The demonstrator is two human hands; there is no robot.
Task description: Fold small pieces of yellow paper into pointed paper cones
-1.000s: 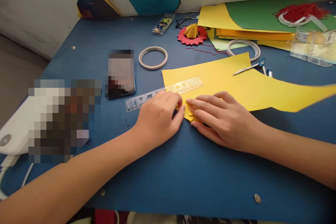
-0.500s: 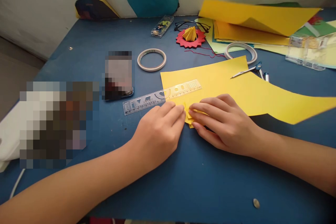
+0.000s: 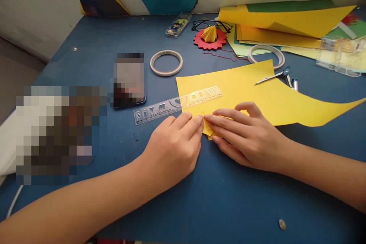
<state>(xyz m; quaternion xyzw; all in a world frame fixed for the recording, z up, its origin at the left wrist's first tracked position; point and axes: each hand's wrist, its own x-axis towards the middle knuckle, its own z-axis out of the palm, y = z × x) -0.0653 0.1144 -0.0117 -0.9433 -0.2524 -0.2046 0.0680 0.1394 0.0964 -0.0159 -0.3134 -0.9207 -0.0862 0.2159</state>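
A small folded piece of yellow paper (image 3: 208, 131) lies between my two hands, mostly hidden by the fingers. My left hand (image 3: 177, 145) has its fingers closed on the paper's left side. From the right, my right hand (image 3: 243, 133) pinches it with bent fingers, the fingertips of both hands almost meeting. Just beyond the hands a large yellow sheet (image 3: 237, 80) is spread, its right end curling up. A clear stencil ruler (image 3: 160, 111) rests partly on that sheet and partly on the blue table (image 3: 166, 213).
Drawing compasses (image 3: 271, 75) lie on the sheet's right edge. Behind are two tape rolls (image 3: 153, 68) (image 3: 281, 55), a red-and-yellow paper ornament (image 3: 197, 42), eyeglasses (image 3: 225, 24) and stacked coloured paper (image 3: 280, 19). A phone (image 3: 140, 101) and a blurred-out item (image 3: 57, 133) lie left.
My fingertips have come closer together over the folded yellow paper, and less of it shows. The view has shifted slightly; the ruler and large sheet stay in place.
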